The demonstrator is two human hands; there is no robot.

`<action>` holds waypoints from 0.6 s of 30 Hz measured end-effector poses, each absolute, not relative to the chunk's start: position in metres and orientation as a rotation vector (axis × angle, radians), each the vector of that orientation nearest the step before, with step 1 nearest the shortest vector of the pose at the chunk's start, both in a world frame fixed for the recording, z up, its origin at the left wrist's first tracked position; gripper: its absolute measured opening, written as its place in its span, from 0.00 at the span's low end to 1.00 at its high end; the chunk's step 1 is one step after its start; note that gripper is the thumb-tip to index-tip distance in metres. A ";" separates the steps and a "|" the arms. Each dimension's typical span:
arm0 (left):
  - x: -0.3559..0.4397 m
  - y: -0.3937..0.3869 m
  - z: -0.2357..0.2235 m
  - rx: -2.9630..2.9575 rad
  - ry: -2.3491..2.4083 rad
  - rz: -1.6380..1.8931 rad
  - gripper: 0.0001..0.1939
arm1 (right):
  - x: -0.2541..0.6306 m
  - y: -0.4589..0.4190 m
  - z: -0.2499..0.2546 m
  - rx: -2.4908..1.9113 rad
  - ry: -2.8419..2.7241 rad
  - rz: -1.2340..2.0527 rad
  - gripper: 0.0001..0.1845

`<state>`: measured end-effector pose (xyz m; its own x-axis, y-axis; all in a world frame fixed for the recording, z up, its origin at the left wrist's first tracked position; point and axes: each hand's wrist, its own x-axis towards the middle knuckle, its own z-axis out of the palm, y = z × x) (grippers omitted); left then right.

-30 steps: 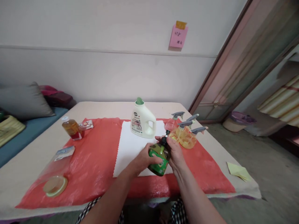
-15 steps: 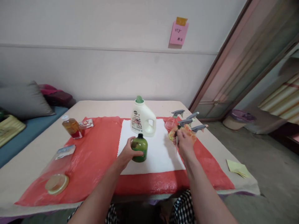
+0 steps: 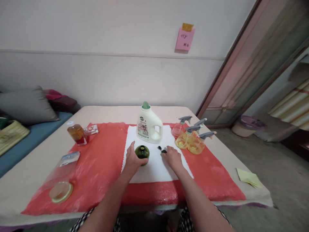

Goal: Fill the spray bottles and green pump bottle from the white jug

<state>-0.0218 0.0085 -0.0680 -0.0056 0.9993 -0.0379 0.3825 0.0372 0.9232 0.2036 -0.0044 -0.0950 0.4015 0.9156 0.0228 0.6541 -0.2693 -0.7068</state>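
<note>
My left hand [image 3: 133, 160] is wrapped around the side of a green, see-through bottle [image 3: 145, 150]. The bottle's neck is open and tips towards me. My right hand [image 3: 173, 157] is low over the white cloth [image 3: 154, 172], its fingers closed at one end of a small black pump top [image 3: 164, 151]. The rest of the pump top is partly hidden by the hand. Behind the bottle stands a cream jug [image 3: 151, 125] with a handle, a printed label and a green piece in its mouth.
Several spray bottles [image 3: 195, 146] with grey triggers stand right of the cloth. A bottle of amber liquid [image 3: 77, 133], a small packet [image 3: 91, 129], a clear bag [image 3: 69, 161] and a round lid [image 3: 60, 192] are at left. Yellow notes [image 3: 249, 178] lie near the right edge.
My right hand has come left and down from in front of the spray bottles to the cloth, bringing the black pump top. The green bottle, upright before, now leans towards me in my left hand.
</note>
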 end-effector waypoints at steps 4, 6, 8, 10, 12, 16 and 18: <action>-0.019 0.000 -0.042 1.380 1.524 1.184 0.49 | 0.202 0.013 -0.079 -1.851 -1.317 0.449 0.29; -0.012 -0.004 -0.032 1.285 1.537 1.320 0.45 | 0.202 0.035 -0.071 -1.785 -1.250 0.441 0.37; -0.003 -0.007 -0.027 1.220 1.526 1.409 0.40 | 0.198 0.062 -0.065 -1.730 -1.172 0.458 0.40; 0.007 -0.010 -0.027 1.211 1.504 1.451 0.36 | 0.191 0.087 -0.059 -1.675 -1.113 0.509 0.36; 0.017 -0.013 -0.030 1.270 1.481 1.480 0.34 | 0.183 0.105 -0.052 -1.613 -1.075 0.564 0.31; 0.030 -0.020 -0.036 1.487 1.403 1.605 0.30 | 0.179 0.105 -0.020 -1.520 -1.003 0.556 0.30; 0.034 -0.025 -0.036 1.552 1.331 1.647 0.29 | 0.187 0.085 0.008 -1.504 -0.986 0.521 0.29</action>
